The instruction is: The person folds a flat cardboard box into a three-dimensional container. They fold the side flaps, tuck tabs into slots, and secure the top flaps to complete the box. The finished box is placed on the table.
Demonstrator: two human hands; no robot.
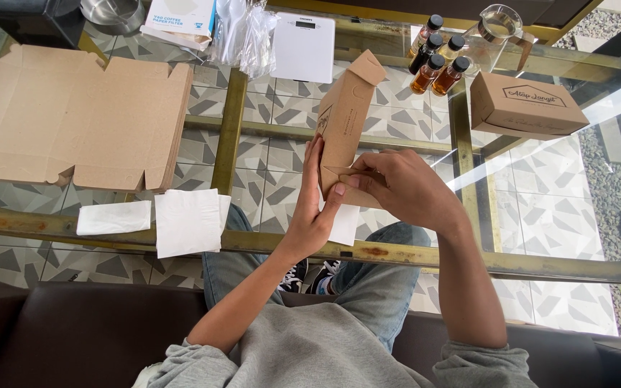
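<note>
A brown cardboard box [346,115], half folded, stands on end on the glass table [397,253]. My left hand [312,208] grips its near left side, fingers flat along the wall and thumb at the bottom corner. My right hand [404,188] holds the near end and presses a flap inward. Under both hands lies a white paper sheet [344,224].
A stack of flat cardboard blanks [73,115] lies at the left, with white paper napkins [185,221] in front. At the back stand a white scale [303,47], small bottles [436,65], a glass jug [499,25] and bagged plastic spoons [242,32]. A closed brown box [522,106] sits right.
</note>
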